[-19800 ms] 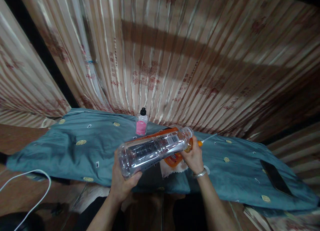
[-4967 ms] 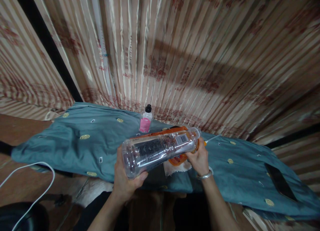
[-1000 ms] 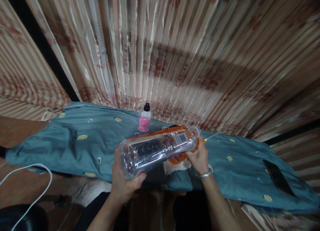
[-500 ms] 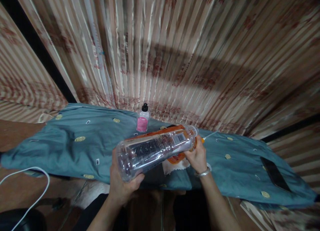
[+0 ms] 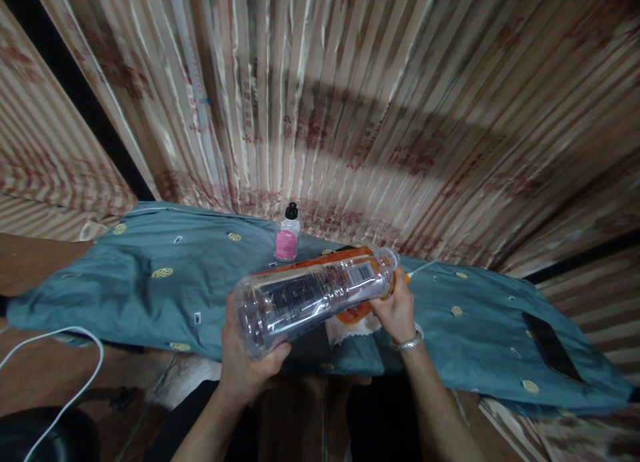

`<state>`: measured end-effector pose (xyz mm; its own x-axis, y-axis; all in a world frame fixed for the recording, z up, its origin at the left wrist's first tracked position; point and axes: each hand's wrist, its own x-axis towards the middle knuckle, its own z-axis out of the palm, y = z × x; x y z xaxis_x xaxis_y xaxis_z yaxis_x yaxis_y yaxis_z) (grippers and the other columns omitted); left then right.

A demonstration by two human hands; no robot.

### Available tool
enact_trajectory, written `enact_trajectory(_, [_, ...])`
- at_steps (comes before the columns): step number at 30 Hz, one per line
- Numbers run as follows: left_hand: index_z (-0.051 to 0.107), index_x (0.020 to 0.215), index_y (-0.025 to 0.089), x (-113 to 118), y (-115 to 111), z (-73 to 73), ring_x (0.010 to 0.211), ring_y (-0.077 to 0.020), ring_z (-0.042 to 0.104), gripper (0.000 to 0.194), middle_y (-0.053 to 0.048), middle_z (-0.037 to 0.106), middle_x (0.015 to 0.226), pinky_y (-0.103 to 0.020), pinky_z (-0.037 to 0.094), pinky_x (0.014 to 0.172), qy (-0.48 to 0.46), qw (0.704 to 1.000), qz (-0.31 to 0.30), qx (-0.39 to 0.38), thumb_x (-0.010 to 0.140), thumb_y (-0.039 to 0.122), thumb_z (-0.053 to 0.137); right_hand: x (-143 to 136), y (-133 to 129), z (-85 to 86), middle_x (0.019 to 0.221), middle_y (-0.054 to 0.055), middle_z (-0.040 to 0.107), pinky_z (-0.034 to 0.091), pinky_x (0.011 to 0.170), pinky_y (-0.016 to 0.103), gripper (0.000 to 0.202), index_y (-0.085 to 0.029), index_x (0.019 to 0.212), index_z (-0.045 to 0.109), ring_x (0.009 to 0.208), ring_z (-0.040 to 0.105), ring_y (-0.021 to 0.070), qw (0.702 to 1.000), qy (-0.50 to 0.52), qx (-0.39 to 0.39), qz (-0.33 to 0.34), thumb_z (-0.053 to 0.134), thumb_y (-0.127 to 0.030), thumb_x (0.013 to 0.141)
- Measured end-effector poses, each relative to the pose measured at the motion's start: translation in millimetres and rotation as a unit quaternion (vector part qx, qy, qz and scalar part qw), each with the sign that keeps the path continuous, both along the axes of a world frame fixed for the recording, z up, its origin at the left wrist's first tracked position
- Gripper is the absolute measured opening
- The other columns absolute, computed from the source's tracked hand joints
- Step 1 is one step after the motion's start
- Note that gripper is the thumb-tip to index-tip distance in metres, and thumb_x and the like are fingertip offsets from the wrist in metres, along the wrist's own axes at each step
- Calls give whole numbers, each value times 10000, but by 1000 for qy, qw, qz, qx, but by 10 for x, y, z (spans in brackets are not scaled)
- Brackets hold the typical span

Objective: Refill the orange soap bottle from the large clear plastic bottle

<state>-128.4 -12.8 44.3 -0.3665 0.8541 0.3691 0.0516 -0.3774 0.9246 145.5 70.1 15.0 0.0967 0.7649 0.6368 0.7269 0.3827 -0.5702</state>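
Note:
A large clear plastic bottle point(image 5: 315, 295) with an orange and dark printed label lies tilted between my two hands, its neck up to the right. Around its base, my left hand point(image 5: 247, 362) is closed, thumb on the near side. My right hand point(image 5: 397, 309) grips it near the neck; some of those fingers are hidden behind it. Beneath the bottle, partly covered, are an orange item point(image 5: 354, 313) and a white cloth or tissue point(image 5: 353, 332). A small clear bottle point(image 5: 287, 239) with a pink label and black cap stands upright behind.
A blue-green patterned cloth point(image 5: 120, 302) covers the narrow table. A black phone point(image 5: 551, 347) lies at the right. Striped curtains point(image 5: 320, 115) hang close behind the table, with dark poles at both sides. A white cable point(image 5: 95, 375) loops at the lower left.
The view has shifted very slightly. Both hands keep their hold on the large bottle, which stays almost in the same place and tilt.

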Motion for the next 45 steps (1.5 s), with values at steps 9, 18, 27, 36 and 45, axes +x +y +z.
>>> enact_trajectory(9, [590, 1184, 193, 2, -6, -2, 773, -277, 722, 785, -72, 726, 913, -392, 610, 698, 5, 1000, 3, -12, 550, 577, 847, 4, 0, 8, 1031, 82, 743, 619, 861, 433, 457, -206, 1166, 577, 923, 728, 278, 1000, 4, -2, 1, 686, -366, 752])
enact_trajectory(18, [588, 1227, 172, -1, -6, 0, 864, -270, 748, 813, -99, 745, 996, -365, 620, 767, 0, 1000, -4, 7, 584, 594, 853, 2, 3, -3, 1086, 95, 742, 624, 840, 417, 485, -194, 1191, 576, 917, 731, 268, 1000, -1, 10, 1, 687, -378, 756])
enact_trajectory(27, [625, 1192, 198, 17, 8, 11, 826, -293, 744, 816, -91, 744, 977, -398, 626, 719, 0, 1000, 9, 7, 550, 650, 845, 26, 7, -19, 1104, 105, 733, 605, 885, 446, 524, -190, 1202, 588, 970, 716, 290, 1000, -1, -2, -10, 700, -386, 729])
enact_trajectory(36, [624, 1210, 213, 13, 2, 12, 807, -309, 743, 843, -86, 745, 950, -419, 627, 717, -5, 1000, 8, -14, 518, 637, 852, 24, 4, -18, 1068, 91, 739, 607, 867, 431, 512, -197, 1196, 585, 973, 718, 287, 1000, 2, -5, -2, 710, -366, 729])
enact_trajectory(45, [558, 1262, 193, 6, 11, -61, 780, -260, 722, 872, -77, 729, 936, -377, 605, 705, -11, 1000, 9, -6, 542, 581, 859, 14, 10, -14, 1089, 109, 741, 601, 903, 454, 526, -186, 1206, 583, 996, 723, 300, 1000, 6, -4, -1, 712, -384, 735])
